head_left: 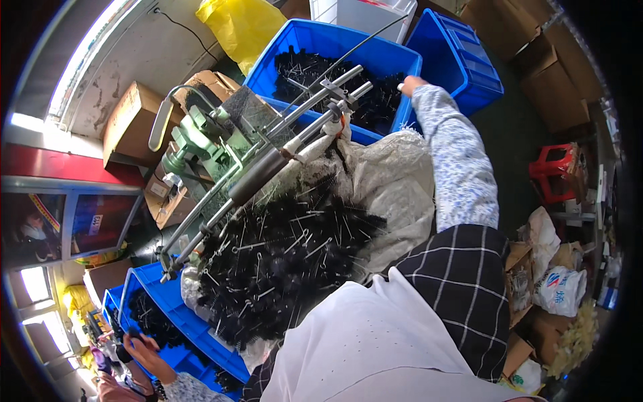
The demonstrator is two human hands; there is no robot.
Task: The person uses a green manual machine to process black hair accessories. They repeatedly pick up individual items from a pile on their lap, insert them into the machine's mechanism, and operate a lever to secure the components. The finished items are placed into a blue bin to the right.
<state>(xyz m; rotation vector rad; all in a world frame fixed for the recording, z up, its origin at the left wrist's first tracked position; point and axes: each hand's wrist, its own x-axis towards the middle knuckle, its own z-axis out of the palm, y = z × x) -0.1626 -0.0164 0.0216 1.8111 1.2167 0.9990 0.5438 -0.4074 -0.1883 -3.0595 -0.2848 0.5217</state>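
Observation:
At the lower left, my left hand is closed on a small black brush beside a blue bin of black brushes. My right hand is at the right rim of another blue bin, its fingers curled; a pale bit shows at the fingertips, and what they hold, if anything, is too small to make out. Between my arms lies a big heap of black bristle brushes with wire-loop stems, on a whitish woven sack.
A green machine with metal rods and a dark roller stands over the heap's far left side. Another blue bin, a yellow bag, cardboard boxes and a red stool stand around. Another person is at the lower left.

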